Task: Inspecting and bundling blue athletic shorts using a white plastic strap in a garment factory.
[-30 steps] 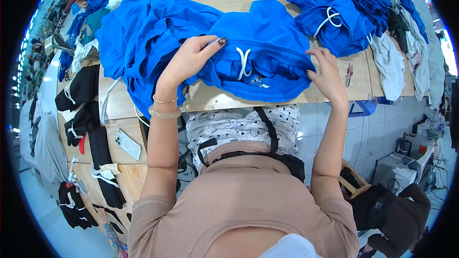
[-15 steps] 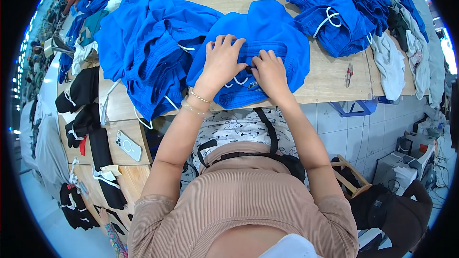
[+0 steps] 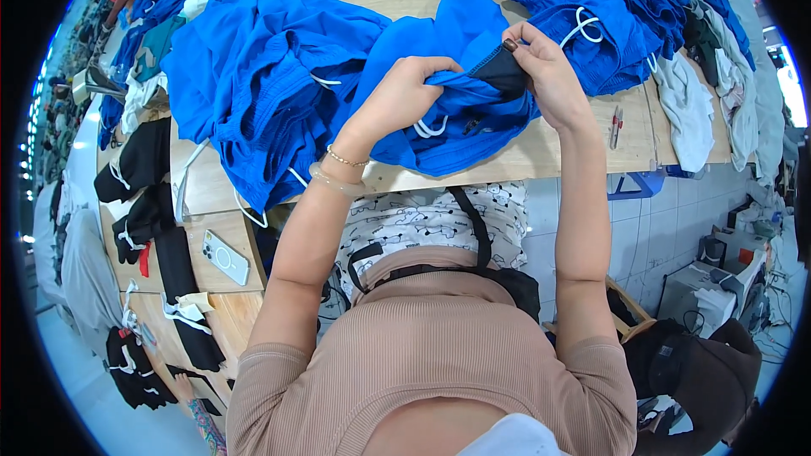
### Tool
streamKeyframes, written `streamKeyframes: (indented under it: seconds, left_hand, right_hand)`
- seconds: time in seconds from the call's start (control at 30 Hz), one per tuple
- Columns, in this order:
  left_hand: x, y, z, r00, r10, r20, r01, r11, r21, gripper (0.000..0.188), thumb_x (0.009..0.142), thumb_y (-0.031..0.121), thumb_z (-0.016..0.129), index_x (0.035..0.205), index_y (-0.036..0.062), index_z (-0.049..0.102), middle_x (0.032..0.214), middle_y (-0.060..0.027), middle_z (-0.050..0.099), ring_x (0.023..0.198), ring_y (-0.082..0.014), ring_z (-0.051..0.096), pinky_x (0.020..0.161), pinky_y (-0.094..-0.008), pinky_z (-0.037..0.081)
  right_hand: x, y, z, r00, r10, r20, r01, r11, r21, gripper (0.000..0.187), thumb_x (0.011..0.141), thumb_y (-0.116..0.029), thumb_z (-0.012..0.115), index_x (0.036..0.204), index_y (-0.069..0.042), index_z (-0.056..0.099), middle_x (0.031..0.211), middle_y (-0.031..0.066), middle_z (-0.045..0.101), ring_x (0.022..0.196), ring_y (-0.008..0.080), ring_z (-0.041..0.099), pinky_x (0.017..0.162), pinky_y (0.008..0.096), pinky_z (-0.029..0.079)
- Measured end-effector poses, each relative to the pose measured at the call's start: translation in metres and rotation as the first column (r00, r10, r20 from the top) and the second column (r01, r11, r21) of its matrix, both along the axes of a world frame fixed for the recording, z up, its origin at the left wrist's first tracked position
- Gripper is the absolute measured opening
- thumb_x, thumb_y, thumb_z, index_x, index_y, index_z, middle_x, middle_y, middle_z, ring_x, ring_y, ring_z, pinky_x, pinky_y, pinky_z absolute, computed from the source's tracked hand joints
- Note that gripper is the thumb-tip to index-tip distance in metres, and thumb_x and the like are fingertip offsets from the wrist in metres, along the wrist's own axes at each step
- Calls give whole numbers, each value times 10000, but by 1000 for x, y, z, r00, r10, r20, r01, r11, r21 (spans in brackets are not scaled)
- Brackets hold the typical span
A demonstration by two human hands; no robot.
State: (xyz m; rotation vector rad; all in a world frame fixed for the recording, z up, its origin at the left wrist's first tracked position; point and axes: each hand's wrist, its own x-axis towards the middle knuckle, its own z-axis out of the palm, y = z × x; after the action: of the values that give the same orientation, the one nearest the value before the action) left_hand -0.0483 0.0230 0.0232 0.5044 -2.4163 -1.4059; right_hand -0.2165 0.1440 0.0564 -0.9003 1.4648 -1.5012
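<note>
A pair of blue shorts with an elastic waistband and a white drawstring lies before me at the table's front edge. My left hand is closed on the cloth at the waist, left of the opening. Higher up and to the right, my right hand pinches the opposite edge and lifts it. Between the hands the waist is spread, showing black fabric inside. Beside my left hand rests a heap of blue shorts with white cords.
More folded blue shorts are stacked at the back right, near white cloth. Small thread snips lie on the wooden table. At left are a phone and black garments. A co-worker's arm reaches in at the far left.
Both hands were close together on the flat waistband. My right hand has moved up and right, raising the edge; the waist now stands spread and the black inside shows.
</note>
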Motion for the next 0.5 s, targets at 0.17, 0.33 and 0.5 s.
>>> streamKeyframes:
  seconds: [0.17,0.33,0.5]
  left_hand:
    - [3,0,6,998,-67,-2,66,975,214,280,764,-71,473,1001,-67,622,779,-32,630,725,-69,493,688,-250,460]
    - [6,-4,17,991,-103,88,79,968,239,289,753,-66,494,1008,-47,628,838,-48,662,752,-101,545,719,-271,470]
    - [28,-5,3,950,306,66,-208,774,-597,455,678,4,651,1121,88,593,1156,-139,544,1055,-339,506,865,-395,455]
  right_hand:
    - [-10,-3,-1,970,129,205,-118,991,-64,105,927,-71,446,1005,-43,510,848,-10,565,764,52,544,699,192,438]
    - [-12,-2,-1,946,133,294,-125,991,-44,122,924,-68,446,1013,-37,523,878,3,566,783,60,555,725,200,452]
    - [-17,4,0,973,-147,176,158,986,-52,136,926,-51,424,1019,-42,522,893,14,563,798,81,558,755,223,445]
